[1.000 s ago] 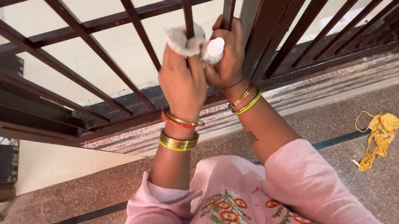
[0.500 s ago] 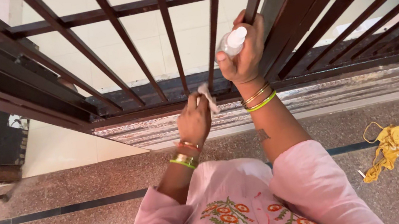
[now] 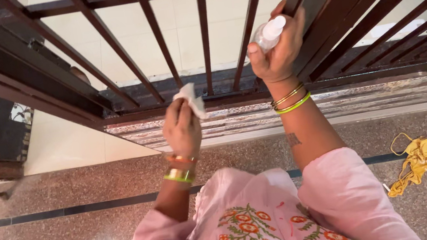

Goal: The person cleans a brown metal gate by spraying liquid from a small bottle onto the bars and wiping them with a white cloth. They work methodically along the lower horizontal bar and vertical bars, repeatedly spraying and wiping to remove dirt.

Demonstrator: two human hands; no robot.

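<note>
At grille (image 3: 207,41): dark bars, far of both hands.
Left hand (image 3: 182,129): white cloth (image 3: 190,99) pinched, raised for wiping.
Right hand (image 3: 278,50): closed round bottle (image 3: 268,34), braced against right bar.
Floor, right: yellow rag (image 3: 414,159) lying.

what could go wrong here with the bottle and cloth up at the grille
The right hand holds both the small spray bottle and a bar of the metal grille, so that split grip might let the bottle slip. The white cloth is only pinched in the left hand and could drop.
</note>
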